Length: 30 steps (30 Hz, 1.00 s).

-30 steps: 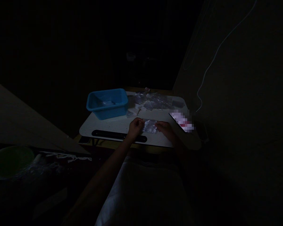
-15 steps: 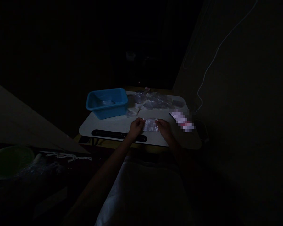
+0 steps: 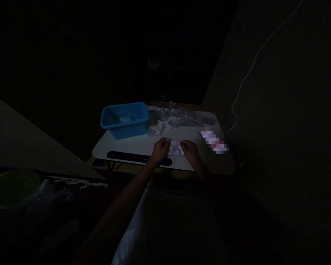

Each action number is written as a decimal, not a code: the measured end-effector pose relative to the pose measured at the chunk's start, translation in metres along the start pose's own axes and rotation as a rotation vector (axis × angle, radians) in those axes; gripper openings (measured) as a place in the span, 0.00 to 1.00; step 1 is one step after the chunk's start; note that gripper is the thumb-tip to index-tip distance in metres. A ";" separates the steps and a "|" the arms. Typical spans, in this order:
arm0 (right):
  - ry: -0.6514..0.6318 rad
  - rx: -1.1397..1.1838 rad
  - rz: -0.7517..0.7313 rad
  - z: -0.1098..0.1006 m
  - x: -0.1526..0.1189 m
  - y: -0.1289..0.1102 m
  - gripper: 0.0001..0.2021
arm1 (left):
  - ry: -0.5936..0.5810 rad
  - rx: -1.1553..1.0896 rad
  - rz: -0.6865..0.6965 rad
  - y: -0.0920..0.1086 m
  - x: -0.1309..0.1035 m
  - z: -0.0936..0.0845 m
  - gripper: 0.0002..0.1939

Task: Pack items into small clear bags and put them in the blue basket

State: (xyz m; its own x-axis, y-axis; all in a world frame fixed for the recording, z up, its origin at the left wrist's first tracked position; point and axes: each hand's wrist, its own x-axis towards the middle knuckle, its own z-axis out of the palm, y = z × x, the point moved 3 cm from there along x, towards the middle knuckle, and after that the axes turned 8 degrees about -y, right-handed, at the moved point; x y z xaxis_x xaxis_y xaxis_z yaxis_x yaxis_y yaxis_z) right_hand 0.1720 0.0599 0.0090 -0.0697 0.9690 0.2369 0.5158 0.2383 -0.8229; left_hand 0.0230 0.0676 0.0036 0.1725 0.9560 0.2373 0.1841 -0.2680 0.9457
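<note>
A small clear plastic bag [image 3: 175,148] is stretched between my two hands, just above the front of the white table [image 3: 129,144]. My left hand [image 3: 161,149] pinches its left edge, fingers closed. On the opposite edge my right hand [image 3: 189,150] has a closed grip too. Dim light hides whether anything is inside the bag. Behind my hands lies a heap of clear plastic bags [image 3: 179,117], with a whitish packet [image 3: 157,127] at its left end.
A blue plastic basin [image 3: 129,127] with something pale inside stands on the table's left. A lit phone [image 3: 213,141], its screen blurred out, lies at the right. A white cable [image 3: 246,73] runs along the wall. At lower left is a green basin [image 3: 13,188].
My right hand has shifted slightly left along the bag, closer to my left hand. The bag's lower edge sits a little lower. Both hands keep their hold.
</note>
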 end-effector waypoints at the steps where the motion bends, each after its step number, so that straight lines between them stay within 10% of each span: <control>1: 0.000 0.005 0.003 0.000 0.000 0.000 0.15 | 0.000 0.015 -0.004 0.000 0.000 0.000 0.11; 30: 0.042 -0.219 -0.011 0.004 -0.002 -0.005 0.14 | 0.132 0.246 -0.050 0.004 0.000 -0.002 0.08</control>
State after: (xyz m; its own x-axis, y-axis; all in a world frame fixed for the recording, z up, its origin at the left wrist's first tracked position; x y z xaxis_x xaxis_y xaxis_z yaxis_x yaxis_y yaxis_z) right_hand 0.1661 0.0574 0.0103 -0.0429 0.9619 0.2699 0.6886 0.2242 -0.6896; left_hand 0.0217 0.0671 0.0075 0.0331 0.9718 0.2337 0.4210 -0.2256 0.8786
